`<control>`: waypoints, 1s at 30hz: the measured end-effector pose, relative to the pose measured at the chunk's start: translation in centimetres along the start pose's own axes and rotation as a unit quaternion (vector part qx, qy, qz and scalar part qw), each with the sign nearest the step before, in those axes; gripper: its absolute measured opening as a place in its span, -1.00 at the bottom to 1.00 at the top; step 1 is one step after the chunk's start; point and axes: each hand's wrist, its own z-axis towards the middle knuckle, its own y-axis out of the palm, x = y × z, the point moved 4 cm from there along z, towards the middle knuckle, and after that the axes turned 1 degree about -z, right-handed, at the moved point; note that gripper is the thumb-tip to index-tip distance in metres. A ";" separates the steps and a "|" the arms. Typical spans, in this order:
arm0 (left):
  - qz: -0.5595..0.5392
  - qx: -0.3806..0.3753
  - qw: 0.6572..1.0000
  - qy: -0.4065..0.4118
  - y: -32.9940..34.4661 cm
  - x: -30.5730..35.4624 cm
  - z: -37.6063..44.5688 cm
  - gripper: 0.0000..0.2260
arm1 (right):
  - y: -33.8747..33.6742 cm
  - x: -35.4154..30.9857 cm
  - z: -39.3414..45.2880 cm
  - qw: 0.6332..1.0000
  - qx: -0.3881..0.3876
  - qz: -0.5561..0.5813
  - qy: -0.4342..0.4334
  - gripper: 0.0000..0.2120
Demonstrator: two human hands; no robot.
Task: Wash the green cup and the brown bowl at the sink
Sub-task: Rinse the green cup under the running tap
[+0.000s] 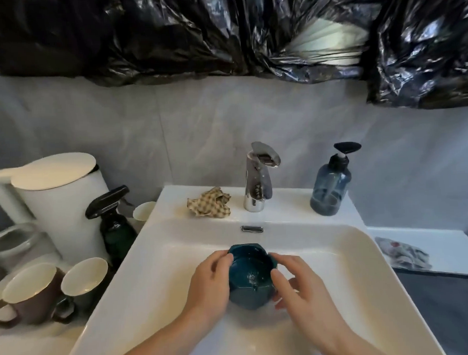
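Observation:
A dark green faceted cup (248,273) is held over the white sink basin (162,274), its mouth tilted toward me, with a little water and foam inside. My left hand (209,283) grips its left side, thumb on the rim. My right hand (299,290) curls round its right side, fingers over the rim. The chrome tap (258,181) stands behind the basin; no water stream shows. A brown mug (31,293) with a cream inside stands on the counter at the left. I see no brown bowl.
A crumpled checked cloth (210,202) lies on the sink ledge left of the tap. A blue soap dispenser (331,189) stands at the right. A dark spray bottle (114,222), white kettle (59,195), grey jar (18,245) and a cream-lined cup (84,277) crowd the left counter.

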 end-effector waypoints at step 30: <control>0.093 0.014 0.989 0.110 -1.2 5.9 2.2 -0.75 | -5.7 -10.0 4.3 0.954 0.228 -0.092 -0.172 -0.60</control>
